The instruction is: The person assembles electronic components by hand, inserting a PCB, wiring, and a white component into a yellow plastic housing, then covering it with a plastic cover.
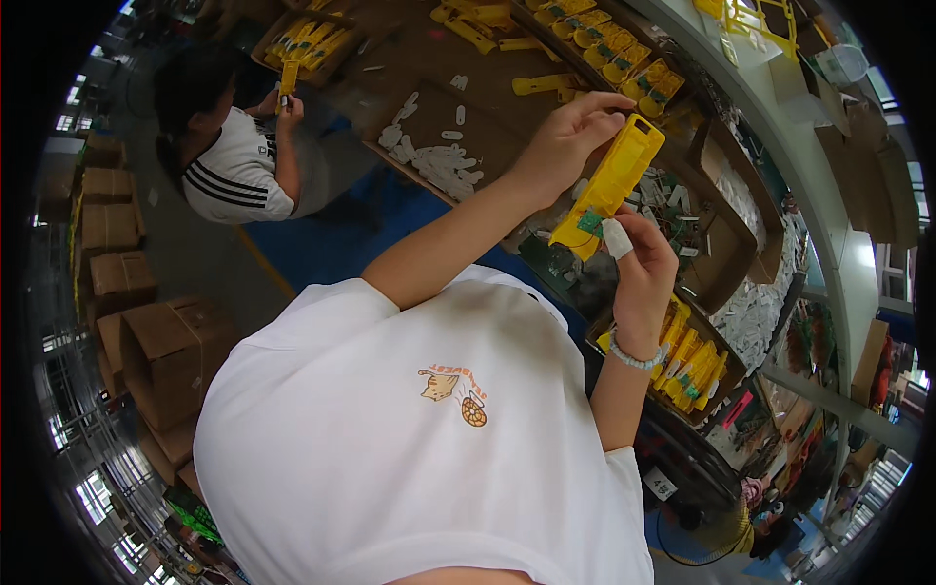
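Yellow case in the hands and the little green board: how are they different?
The yellow case is yellow; the green board is green. The yellow case is long; the green board is much smaller. The yellow case reaches up to the left hand; the green board is near its lower end. Both are by the right hand.

circuit board (591, 222): at near end of casing (624, 166) | cartons (175, 356): left | casings (697, 375): in box (722, 401), right

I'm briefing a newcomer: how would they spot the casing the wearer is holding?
Start at the large white shirt, lower centre. Above it, between the left hand and right hand, is a long yellow casing. Unlike the boxed casings, it's handheld, green board showing.
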{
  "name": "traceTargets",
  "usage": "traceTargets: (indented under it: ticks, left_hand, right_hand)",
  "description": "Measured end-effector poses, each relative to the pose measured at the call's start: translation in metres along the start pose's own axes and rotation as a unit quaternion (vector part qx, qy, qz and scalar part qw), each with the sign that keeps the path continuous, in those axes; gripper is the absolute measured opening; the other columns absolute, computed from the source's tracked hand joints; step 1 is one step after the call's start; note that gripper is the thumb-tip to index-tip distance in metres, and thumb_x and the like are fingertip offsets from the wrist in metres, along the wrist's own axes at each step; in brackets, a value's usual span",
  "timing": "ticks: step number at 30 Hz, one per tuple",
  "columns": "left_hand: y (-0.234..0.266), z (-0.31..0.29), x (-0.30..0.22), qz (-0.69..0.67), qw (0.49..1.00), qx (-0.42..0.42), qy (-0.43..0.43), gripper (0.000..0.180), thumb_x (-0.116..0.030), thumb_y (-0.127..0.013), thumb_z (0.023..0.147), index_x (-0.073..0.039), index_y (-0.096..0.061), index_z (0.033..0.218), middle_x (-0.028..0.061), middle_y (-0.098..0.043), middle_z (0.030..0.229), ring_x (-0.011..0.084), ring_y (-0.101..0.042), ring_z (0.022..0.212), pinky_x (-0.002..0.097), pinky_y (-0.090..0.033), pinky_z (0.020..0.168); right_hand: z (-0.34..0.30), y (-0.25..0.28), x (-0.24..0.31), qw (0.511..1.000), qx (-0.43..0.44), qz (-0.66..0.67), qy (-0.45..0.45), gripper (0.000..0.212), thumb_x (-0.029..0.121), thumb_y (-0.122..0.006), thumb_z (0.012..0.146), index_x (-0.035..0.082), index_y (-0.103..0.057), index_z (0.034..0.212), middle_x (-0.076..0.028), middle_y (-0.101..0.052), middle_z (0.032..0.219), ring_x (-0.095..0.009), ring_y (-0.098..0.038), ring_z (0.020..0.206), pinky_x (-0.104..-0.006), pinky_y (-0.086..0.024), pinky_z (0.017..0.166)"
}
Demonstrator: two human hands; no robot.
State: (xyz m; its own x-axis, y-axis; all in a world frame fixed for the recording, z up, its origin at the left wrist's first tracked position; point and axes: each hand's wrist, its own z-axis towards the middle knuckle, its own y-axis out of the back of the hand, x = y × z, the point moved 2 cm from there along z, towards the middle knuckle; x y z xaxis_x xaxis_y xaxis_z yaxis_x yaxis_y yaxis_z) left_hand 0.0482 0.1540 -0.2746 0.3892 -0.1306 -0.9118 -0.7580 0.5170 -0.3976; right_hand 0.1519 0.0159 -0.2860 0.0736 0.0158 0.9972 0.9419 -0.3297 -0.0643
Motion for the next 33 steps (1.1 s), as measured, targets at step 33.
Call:
traceTargets:
  ticks: [33]
  left_hand:
    - [-0.071,-0.089,0.033,-0.002,0.991,-0.015,-0.134,0.041,0.008,-0.047,0.084,0.005,-0.054,0.125,0.0139,-0.047,0.133,0.0208,-0.051,0.118,0.0311,-0.040,0.100]
  right_hand:
    - [-0.036,0.045,-0.001,0.970,-0.028,0.236,-0.054,0.015,0.007,-0.063,0.088,-0.002,-0.058,0.100,-0.004,-0.062,0.093,-0.007,-0.057,0.078,-0.0195,-0.047,0.065]
